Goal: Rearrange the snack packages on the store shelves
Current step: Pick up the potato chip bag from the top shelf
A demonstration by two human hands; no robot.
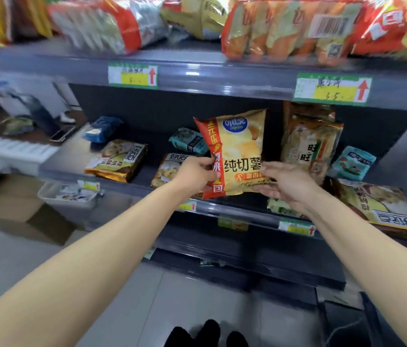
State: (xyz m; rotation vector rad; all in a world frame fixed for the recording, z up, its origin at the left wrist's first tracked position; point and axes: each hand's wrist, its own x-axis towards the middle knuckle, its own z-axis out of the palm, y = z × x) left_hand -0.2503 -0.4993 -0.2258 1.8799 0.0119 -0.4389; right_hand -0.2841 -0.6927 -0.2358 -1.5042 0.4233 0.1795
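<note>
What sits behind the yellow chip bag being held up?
The chip bag, held by the left hand and right hand, partly covers a teal packet and the shelf's dark back wall. Anything directly behind it is hidden.

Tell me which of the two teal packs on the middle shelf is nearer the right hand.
The right-end teal pack, beside the upright tan pack; the other teal pack sits beyond the left hand.
</note>
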